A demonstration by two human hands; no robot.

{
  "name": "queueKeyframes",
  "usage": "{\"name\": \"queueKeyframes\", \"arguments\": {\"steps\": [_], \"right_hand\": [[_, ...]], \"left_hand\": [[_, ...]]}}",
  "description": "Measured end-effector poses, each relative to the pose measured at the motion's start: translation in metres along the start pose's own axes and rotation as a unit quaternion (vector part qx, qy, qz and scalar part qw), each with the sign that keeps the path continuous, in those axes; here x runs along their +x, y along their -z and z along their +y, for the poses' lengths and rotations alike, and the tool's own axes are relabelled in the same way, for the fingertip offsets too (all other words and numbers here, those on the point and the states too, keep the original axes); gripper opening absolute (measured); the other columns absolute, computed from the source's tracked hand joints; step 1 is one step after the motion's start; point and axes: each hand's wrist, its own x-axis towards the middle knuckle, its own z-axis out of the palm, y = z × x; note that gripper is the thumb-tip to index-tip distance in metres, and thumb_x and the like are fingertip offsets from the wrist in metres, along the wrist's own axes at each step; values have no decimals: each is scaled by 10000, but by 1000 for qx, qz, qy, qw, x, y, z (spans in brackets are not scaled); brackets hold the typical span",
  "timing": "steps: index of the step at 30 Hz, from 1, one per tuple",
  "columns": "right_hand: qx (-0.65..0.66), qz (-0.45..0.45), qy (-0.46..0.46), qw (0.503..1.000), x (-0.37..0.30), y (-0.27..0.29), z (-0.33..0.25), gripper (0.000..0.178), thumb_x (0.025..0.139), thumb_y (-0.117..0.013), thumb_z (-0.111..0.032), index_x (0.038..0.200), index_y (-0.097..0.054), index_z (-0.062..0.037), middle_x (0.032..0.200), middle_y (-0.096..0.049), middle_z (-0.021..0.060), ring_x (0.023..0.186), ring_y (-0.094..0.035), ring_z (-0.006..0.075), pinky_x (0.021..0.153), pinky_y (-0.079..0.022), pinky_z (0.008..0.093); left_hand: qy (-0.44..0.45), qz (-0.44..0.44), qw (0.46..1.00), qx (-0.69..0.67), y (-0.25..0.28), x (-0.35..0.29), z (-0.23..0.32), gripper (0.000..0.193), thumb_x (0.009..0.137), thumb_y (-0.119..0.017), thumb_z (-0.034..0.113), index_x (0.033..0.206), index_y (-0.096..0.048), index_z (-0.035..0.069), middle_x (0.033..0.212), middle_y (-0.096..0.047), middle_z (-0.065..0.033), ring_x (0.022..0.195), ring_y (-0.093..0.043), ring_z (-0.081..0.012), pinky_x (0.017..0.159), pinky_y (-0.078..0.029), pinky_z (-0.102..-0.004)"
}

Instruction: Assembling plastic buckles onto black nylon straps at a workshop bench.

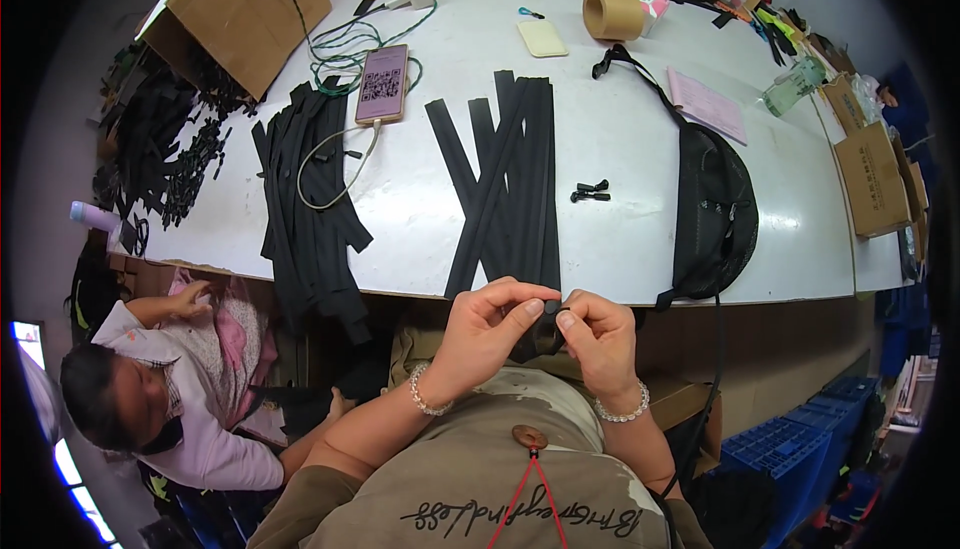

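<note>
At the table's near edge, my left hand (485, 334) and my right hand (603, 344) are close together, each with thumb and fingertips pinched. Between them is the end of a black zipper tape (543, 337), which hangs in a loop below my fingers. Whether a small slider is also in my fingers cannot be made out. Just beyond my hands lies a fanned stack of black zipper tapes (540, 169). Right of that stack are a few small black zipper pulls (590, 191).
More black tapes (310, 199) hang over the edge at left, under a phone (383, 84) and its cable. A black bag (715, 214) lies at right. Farther back are a tape roll (614, 15) and a cardboard box (240, 14). A co-worker (190, 399) sits at left.
</note>
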Motion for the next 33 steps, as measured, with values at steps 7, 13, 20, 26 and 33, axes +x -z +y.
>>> {"name": "queueKeyframes", "arguments": {"steps": [7, 13, 20, 26, 33], "right_hand": [[-73, 6, 43, 996, -2, -1, 2, 147, 841, -562, 15, 701, -519, 5, 655, -471, -23, 571, -371, 23, 498, -302, 193], [-59, 5, 48, 997, -4, -2, 2, 133, 848, -560, 9, 719, -529, 8, 680, -482, -17, 575, -383, 24, 501, -308, 190], [-1, 31, 2, 1000, -7, -15, -2, 155, 908, -534, -72, 782, -566, 13, 690, -498, -17, 562, -422, 26, 498, -333, 177], [27, 12, -6, 1000, -7, -11, 5, 166, 897, -525, -44, 742, -538, 13, 677, -487, -19, 561, -400, 23, 491, -311, 185], [-1, 20, 23, 1000, -7, -12, 6, 158, 840, -520, 35, 683, -510, 14, 664, -474, -20, 576, -363, 25, 498, -288, 197]], "left_hand": [[5, -10, 1000, 18, 3, -1, 3, 151, 887, -565, 47, 990, -670, 12, 742, -519, 44, 649, -399, -22, 568, -318, -182], [3, -10, 998, 58, 4, -3, 7, 148, 886, -569, 53, 983, -674, 16, 753, -531, 37, 645, -410, -24, 565, -321, -184], [-24, 10, 999, 28, 3, -3, -3, 148, 895, -551, 43, 991, -655, -1, 828, -587, 13, 709, -481, -34, 627, -388, -182], [19, 15, 999, -27, 2, -2, -2, 150, 896, -538, 39, 970, -660, -8, 863, -601, -8, 763, -503, -41, 668, -405, -192], [42, 14, 998, -38, 1, -1, -5, 150, 913, -520, 57, 964, -647, -6, 821, -609, 27, 726, -473, -18, 628, -394, -184]]}}
